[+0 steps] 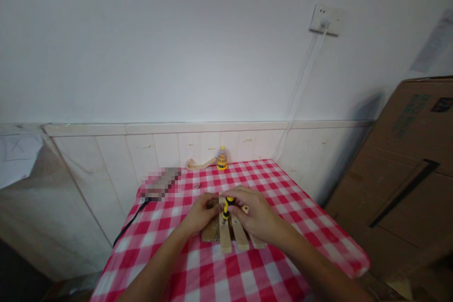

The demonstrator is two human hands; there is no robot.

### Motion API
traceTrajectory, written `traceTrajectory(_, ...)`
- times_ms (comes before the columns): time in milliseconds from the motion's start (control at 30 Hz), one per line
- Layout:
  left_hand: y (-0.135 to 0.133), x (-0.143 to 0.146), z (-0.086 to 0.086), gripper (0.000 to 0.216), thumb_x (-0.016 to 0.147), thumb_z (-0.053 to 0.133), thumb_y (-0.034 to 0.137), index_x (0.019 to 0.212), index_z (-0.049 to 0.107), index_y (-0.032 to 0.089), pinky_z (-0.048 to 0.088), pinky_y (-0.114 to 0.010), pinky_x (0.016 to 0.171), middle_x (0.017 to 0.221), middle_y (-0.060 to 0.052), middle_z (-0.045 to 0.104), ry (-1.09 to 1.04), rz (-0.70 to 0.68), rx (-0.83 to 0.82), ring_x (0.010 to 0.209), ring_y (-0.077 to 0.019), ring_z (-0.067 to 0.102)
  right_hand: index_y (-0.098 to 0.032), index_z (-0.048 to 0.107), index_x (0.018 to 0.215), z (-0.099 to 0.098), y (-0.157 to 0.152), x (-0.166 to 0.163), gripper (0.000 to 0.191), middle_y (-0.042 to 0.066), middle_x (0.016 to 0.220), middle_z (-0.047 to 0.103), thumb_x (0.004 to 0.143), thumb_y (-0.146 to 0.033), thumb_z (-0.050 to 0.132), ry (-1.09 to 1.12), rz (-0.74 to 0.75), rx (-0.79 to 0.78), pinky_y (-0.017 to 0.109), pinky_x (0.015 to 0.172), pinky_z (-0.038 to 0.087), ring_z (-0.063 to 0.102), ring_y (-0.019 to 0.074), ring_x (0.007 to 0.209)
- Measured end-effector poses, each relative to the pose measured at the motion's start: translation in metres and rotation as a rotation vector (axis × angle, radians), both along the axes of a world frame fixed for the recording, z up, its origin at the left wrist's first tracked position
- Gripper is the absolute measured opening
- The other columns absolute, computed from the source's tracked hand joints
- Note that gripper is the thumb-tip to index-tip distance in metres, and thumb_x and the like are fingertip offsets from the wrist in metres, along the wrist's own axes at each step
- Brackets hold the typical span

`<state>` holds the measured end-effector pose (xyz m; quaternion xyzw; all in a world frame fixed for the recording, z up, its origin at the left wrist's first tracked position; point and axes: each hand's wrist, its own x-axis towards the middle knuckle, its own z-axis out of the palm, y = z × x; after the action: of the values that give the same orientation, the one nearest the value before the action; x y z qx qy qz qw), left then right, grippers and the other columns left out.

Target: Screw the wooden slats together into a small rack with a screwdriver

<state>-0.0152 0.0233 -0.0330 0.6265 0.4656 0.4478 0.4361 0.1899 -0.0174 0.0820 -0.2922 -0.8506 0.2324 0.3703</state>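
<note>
A yellow-and-black screwdriver (226,211) stands nearly upright over the leftmost wooden slat (225,244), its lower end at a small dark spot on the wood. My right hand (257,213) is closed around the screwdriver's handle from the right. My left hand (202,213) is closed at the left edge of that slat, thumb and fingers bent close to the screwdriver. Two more pale slats, a middle slat (241,239) and a right slat (257,244), lie partly under my right hand. Beneath my left hand is a brown block-like piece (210,232), mostly covered.
A red-and-white checked cloth (198,276) covers the table. At the back stand a yellow screwdriver-bit holder (222,159) and a pale curled strip (200,166). A blurred-out object (163,184) with a black strap lies left. Large cardboard boxes (399,174) lean at right.
</note>
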Motion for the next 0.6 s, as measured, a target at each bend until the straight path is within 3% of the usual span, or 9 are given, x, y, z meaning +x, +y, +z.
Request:
traceTrajectory(233,0.0019,0.0022,-0.0016,0.036,0.075,0.077,0.043,0.100,0.077,0.016,0.050,-0.039,0.095,0.106,-0.011,0.076,0.034,0.106,0.006,0.102,-0.0285,0.067,-0.026,0.076,0.113,-0.0015,0.0000,-0.0031,0.037,0.006,0.102,0.076,0.085,-0.002,0.069,-0.055,-0.064,0.037,0.034,0.085,0.057,0.071,0.0212,0.095)
traceTrajectory(400,0.0020,0.0063,-0.0020,0.035,0.074,0.077,0.040,0.100,0.077,0.016,0.052,-0.037,0.089,0.104,-0.010,0.076,0.017,0.106,-0.022,0.099,-0.0273,0.068,-0.024,0.075,0.108,-0.0026,0.0012,-0.0014,0.026,0.004,0.097,0.075,0.088,-0.009,0.072,-0.044,-0.093,0.044,0.032,0.081,0.056,0.070,0.0200,0.091)
traceTrajectory(600,0.0004,0.0079,0.0035,0.031,0.072,0.077,0.037,0.096,0.078,0.016,0.052,-0.036,0.089,0.099,-0.008,0.077,-0.006,0.101,-0.028,0.097,-0.0270,0.069,-0.022,0.073,0.108,-0.0059,0.0026,-0.0015,0.026,0.005,0.098,0.075,0.087,-0.008,0.073,-0.047,-0.096,0.063,0.032,0.080,0.055,0.069,0.0205,0.091)
